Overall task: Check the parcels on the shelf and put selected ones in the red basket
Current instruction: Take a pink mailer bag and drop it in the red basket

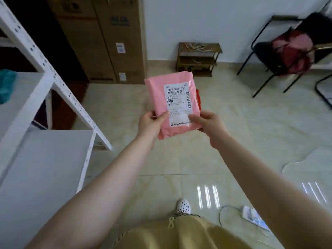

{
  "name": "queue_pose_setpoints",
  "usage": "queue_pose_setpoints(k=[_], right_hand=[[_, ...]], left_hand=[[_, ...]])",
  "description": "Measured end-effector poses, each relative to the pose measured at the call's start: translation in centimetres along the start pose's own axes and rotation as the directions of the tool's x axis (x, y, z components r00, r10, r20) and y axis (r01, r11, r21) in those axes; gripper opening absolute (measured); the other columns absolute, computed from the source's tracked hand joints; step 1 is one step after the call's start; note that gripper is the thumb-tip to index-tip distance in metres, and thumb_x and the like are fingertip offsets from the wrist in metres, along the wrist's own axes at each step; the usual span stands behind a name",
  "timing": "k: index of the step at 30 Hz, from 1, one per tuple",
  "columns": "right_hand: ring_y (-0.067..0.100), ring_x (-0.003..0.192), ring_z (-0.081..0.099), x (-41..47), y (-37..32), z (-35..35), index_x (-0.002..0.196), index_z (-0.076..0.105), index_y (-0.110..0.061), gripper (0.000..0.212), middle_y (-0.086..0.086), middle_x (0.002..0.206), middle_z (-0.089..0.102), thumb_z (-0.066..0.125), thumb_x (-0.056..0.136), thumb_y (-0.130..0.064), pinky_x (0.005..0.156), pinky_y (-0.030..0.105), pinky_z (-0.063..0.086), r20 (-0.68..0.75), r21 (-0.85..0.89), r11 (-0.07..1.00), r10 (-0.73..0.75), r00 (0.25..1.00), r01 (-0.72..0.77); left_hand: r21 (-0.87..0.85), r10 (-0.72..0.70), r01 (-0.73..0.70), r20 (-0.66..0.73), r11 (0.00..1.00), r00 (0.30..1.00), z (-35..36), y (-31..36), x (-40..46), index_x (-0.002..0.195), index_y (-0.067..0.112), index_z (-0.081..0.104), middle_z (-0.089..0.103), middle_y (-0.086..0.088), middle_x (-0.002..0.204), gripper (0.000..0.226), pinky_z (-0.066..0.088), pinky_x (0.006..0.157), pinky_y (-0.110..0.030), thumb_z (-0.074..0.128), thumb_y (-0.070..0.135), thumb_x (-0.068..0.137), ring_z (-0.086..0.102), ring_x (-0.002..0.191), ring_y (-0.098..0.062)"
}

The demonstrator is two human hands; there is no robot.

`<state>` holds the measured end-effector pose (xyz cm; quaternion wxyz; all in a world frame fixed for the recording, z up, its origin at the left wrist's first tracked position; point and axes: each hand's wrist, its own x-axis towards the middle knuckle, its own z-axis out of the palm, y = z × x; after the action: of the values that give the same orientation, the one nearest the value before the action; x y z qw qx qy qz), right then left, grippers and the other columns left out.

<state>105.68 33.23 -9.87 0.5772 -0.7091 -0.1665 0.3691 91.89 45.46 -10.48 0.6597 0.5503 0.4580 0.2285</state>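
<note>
Standing at the far left, a white metal shelf (53,81) of perforated angle posts and flat pale boards carries something teal and soft-looking (7,85) at its edge, with tall cardboard boxes (100,40) behind. Right of it, held up in mid-air over the glossy tiled floor (251,133), a pink plastic parcel (158,97), flat, rectangular and slightly crinkled, has its long axis upright, tilted a little left, its white printed label (178,105) facing the camera. Its lower end is pinched by the left hand (150,124) and the right hand (209,123), thumbs on the front and fingers curled behind, while a sliver of something red (197,96) shows past its right edge.

Shelf (53,81) left; parcel (172,105) centre; chair (280,56) far right.
</note>
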Motion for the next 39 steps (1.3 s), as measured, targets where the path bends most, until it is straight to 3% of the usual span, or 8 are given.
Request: queue_pose_setpoints(k=[5, 8, 16, 21, 27, 31, 35, 39], right_hand=[[0.023, 0.081, 0.061, 6.2, 0.2, -7.4, 0.085, 0.075, -0.017, 0.011, 0.009, 0.087, 0.071, 0.072, 0.083, -0.007, 0.088, 0.042, 0.053, -0.062, 0.044, 0.997, 0.066, 0.996, -0.064], [0.023, 0.081, 0.063, 9.6, 0.0, -9.9, 0.087, 0.074, -0.018, 0.011, 0.006, 0.086, 0.073, 0.071, 0.085, -0.007, 0.09, 0.042, 0.054, -0.084, 0.074, 0.993, 0.097, 0.992, -0.091], [0.02, 0.079, 0.063, 21.3, -1.0, -12.5, 0.091, 0.073, -0.017, 0.01, 0.005, 0.087, 0.072, 0.067, 0.088, -0.009, 0.085, 0.036, 0.055, -0.129, 0.129, 0.982, 0.156, 0.979, -0.14], [0.022, 0.083, 0.068, 30.4, -2.1, -13.8, 0.103, 0.072, -0.01, 0.016, 0.011, 0.097, 0.074, 0.067, 0.088, -0.008, 0.087, 0.036, 0.057, -0.2, 0.15, 0.972, 0.21, 0.957, -0.182], [0.024, 0.084, 0.067, 38.9, -3.0, -15.2, 0.106, 0.071, -0.004, 0.018, 0.01, 0.095, 0.073, 0.065, 0.09, -0.01, 0.085, 0.037, 0.057, -0.289, 0.199, 0.947, 0.302, 0.909, -0.251], [0.028, 0.089, 0.065, 43.4, -2.0, -16.1, 0.096, 0.071, -0.004, 0.011, 0.016, 0.1, 0.07, 0.062, 0.091, -0.007, 0.091, 0.042, 0.056, -0.331, 0.233, 0.913, 0.398, 0.855, -0.334], [0.029, 0.09, 0.066, 49.9, -0.9, -16.5, 0.112, 0.068, 0.0, 0.022, 0.015, 0.1, 0.07, 0.064, 0.091, -0.007, 0.086, 0.038, 0.055, -0.314, 0.283, 0.867, 0.488, 0.815, -0.41], [0.028, 0.095, 0.065, 57.1, 0.9, -15.7, 0.122, 0.062, -0.002, 0.037, 0.015, 0.103, 0.068, 0.07, 0.088, -0.014, 0.085, 0.034, 0.054, -0.286, 0.401, 0.798, 0.576, 0.766, -0.451]], left_hand=[[-0.007, -0.069, 0.069, 0.05, 0.998, 0.996, 9.2, 0.7, 4.8, 0.101, 0.009, 0.067, 0.071, -0.008, 0.092, 0.022, 0.048, 0.039, -0.025, 0.071, 0.024, 0.085, 0.065, 0.067, -0.024], [0.011, -0.087, 0.087, 0.063, 0.996, 0.994, 12.5, 1.1, 7.6, 0.09, 0.013, 0.064, 0.07, -0.005, 0.089, 0.011, 0.049, 0.042, -0.023, 0.068, 0.024, 0.087, 0.064, 0.065, -0.019], [0.055, -0.127, 0.124, 0.066, 0.991, 0.99, 18.5, 2.5, 18.9, 0.109, 0.008, 0.066, 0.07, -0.007, 0.098, 0.025, 0.05, 0.059, -0.026, 0.065, 0.024, 0.09, 0.065, 0.078, -0.022], [0.077, -0.148, 0.143, 0.066, 0.987, 0.987, 22.6, 3.6, 28.0, 0.102, 0.012, 0.068, 0.073, -0.013, 0.104, 0.024, 0.056, 0.074, -0.051, 0.069, 0.029, 0.086, 0.07, 0.085, -0.031], [0.14, -0.199, 0.186, 0.087, 0.972, 0.976, 27.1, 5.5, 36.7, 0.114, 0.005, 0.066, 0.07, -0.009, 0.105, 0.031, 0.047, 0.047, -0.019, 0.066, 0.024, 0.089, 0.063, 0.075, -0.018], [0.206, -0.289, 0.26, 0.129, 0.943, 0.948, 30.0, 5.1, 40.8, 0.119, 0.008, 0.064, 0.069, -0.003, 0.11, 0.036, 0.057, 0.067, -0.033, 0.065, 0.028, 0.089, 0.063, 0.078, -0.017], [0.178, -0.413, 0.392, 0.101, 0.902, 0.905, 32.0, 4.5, 46.4, 0.123, 0.011, 0.06, 0.062, 0.005, 0.103, 0.038, 0.051, 0.057, -0.021, 0.062, 0.031, 0.091, 0.059, 0.077, -0.013], [0.122, -0.474, 0.473, -0.022, 0.873, 0.88, 32.8, 3.0, 53.5, 0.121, 0.013, 0.064, 0.066, 0.002, 0.105, 0.036, 0.055, 0.064, -0.03, 0.064, 0.03, 0.09, 0.064, 0.087, -0.02]])
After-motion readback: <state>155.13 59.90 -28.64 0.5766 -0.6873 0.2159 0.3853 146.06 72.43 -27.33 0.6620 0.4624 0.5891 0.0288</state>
